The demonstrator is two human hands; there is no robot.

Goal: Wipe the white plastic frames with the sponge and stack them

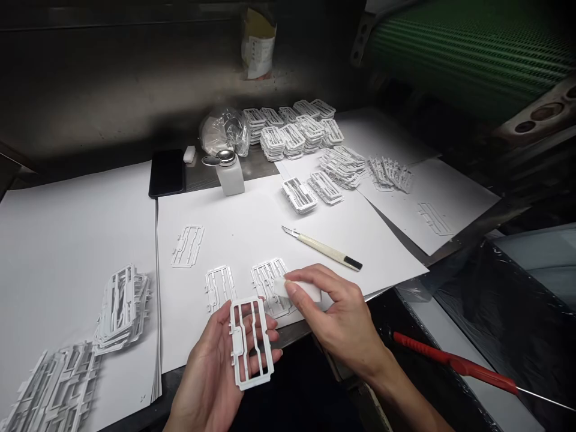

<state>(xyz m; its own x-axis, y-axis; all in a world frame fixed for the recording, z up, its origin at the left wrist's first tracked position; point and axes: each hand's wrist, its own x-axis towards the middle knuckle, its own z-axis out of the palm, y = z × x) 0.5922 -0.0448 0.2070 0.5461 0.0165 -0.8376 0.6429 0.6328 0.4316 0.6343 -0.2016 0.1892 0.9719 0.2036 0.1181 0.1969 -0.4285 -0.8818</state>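
My left hand [209,360] holds a white plastic vent-like frame [238,345] by its edges, with thumb on the left side and fingers behind it. In my right hand [339,309] a small white block [308,290], whose exact kind I cannot make out, is pinched between thumb and fingers. It is just right of the held frame and apart from it. Behind my hands, a few more frames [219,285] lie flat on white paper, one of them [270,282] partly covered by my right hand. A craft knife [321,247] with a pale handle lies beyond my right hand.
Stacks of frames [294,135] stand at the back, and more piles [121,309] lie at left. A white dispenser bottle [230,177] with open metal lid, a phone [166,173] and a plastic bag [225,132] are behind. A red-handled tool [454,362] lies right.
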